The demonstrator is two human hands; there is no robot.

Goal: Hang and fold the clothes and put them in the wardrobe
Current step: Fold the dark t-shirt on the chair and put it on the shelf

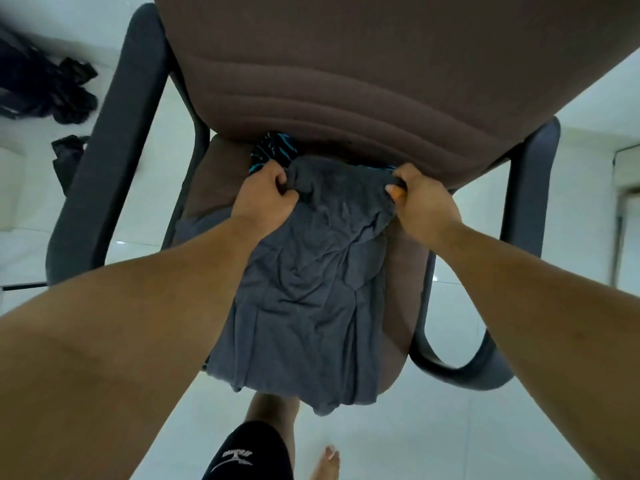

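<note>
Our forearms reach to the grey shirt (311, 271), spread on the chair (346, 81) seat with its hem hanging off the front. We grip its top edge, left hand (265, 195) and right hand (420, 199) both closed on cloth. Striped cloth (273, 148) lies behind it.

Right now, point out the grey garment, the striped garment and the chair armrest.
grey garment (311, 289), head view, middle of the cloth.
striped garment (273, 147), head view, exposed top.
chair armrest (114, 147), head view, mid-length of the image-left one.
</note>
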